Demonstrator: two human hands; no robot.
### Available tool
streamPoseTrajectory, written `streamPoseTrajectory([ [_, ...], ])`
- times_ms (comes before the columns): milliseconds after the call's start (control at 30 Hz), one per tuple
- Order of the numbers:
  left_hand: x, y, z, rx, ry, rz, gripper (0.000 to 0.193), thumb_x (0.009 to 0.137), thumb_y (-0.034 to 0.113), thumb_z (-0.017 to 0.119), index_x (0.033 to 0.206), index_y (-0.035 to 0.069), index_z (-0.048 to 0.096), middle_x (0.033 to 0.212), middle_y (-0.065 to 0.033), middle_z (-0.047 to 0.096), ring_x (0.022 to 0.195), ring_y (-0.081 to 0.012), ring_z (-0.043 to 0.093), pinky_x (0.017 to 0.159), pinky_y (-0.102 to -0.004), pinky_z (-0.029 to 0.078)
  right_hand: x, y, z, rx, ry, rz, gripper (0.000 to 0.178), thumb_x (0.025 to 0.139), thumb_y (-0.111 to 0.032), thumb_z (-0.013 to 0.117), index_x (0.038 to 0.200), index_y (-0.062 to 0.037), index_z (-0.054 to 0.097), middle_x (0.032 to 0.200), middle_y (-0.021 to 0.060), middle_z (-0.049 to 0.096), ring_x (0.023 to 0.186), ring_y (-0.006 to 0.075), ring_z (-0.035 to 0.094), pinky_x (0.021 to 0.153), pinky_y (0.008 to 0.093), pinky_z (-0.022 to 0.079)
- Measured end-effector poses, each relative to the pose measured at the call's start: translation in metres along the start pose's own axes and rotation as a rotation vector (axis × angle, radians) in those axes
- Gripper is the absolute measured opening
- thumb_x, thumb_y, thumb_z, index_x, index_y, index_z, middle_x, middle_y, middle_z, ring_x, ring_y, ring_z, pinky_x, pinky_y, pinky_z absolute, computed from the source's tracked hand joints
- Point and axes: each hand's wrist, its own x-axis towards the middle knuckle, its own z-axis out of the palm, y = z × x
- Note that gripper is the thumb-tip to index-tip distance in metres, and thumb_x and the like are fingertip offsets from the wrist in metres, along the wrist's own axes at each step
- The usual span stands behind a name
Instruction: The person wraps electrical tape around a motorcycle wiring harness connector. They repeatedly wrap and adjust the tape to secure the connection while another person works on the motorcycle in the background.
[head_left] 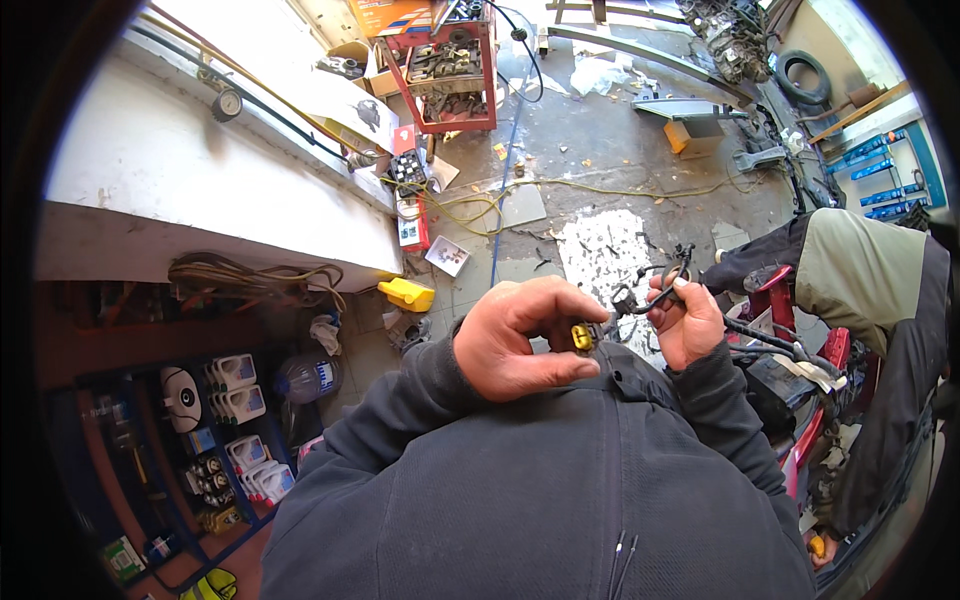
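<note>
My left hand (518, 338) is closed, thumb and fingers pinching a small yellow-and-black electrical connector (582, 337) in front of my chest. To the right, my right hand (690, 322) grips a black wiring harness (676, 272) between thumb and fingers. A dark plug-like end (625, 299) of the harness sticks out toward my left hand, with a gap between it and the yellow connector. From my right hand the black cables (765, 338) run right to red vehicle parts (780, 300). Fingers partly cover the far side of the yellow connector.
Close on my right, a person in dark and pale green clothing (858, 265) bends over the vehicle parts. A red tool cart (450, 75) stands ahead. A yellow hose (590, 187) crosses the floor. Shelves with white jugs (240, 388) are at left, near a yellow case (407, 294).
</note>
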Motion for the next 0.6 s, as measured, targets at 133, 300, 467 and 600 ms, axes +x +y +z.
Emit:
streamPoseTrajectory([
  [133,0.003,0.006,0.005,0.024,-0.059,0.027,0.052,0.09,0.009,0.099,0.134,-0.001,0.073,0.11,-0.0064,0.073,0.089,-0.011,0.071,0.074,-0.0285,0.057,-0.005,0.007,-0.001,-0.015,-0.011,0.014,0.016,0.111,-0.018,0.064,0.12,-0.006,0.07,0.116,0.0142,0.079,0.093,0.0241,0.079,0.08,0.0398,0.067],
  [300,0.011,0.01,0.003,0.099,-0.091,0.127,0.046,0.096,0.02,0.095,0.132,0.001,0.074,0.11,-0.0091,0.073,0.096,-0.0178,0.074,0.085,-0.0334,0.059,-0.009,0.005,-0.004,0.014,0.001,0.028,0.017,0.111,-0.017,0.064,0.121,-0.0053,0.071,0.118,0.0151,0.078,0.095,0.0253,0.079,0.082,0.0403,0.067],
  [467,0.013,0.0,0.027,-0.579,-0.089,0.04,0.042,0.108,0.035,0.08,0.133,0.003,0.068,0.113,-0.0128,0.073,0.116,-0.025,0.07,0.107,-0.0399,0.052,-0.015,0.0,0.0,0.126,-0.115,0.012,0.018,0.106,-0.008,0.065,0.123,-0.0034,0.071,0.12,0.0159,0.077,0.1,0.0274,0.08,0.09,0.0441,0.07],
  [600,0.006,-0.01,0.019,0.141,-0.076,0.056,0.043,0.11,0.036,0.075,0.13,0.0,0.062,0.12,-0.0157,0.066,0.108,-0.027,0.065,0.102,-0.0386,0.05,-0.021,-0.007,0.009,0.192,-0.267,-0.06,0.022,0.1,-0.003,0.069,0.122,-0.0043,0.07,0.124,0.0157,0.074,0.107,0.0282,0.08,0.092,0.0452,0.07],
])
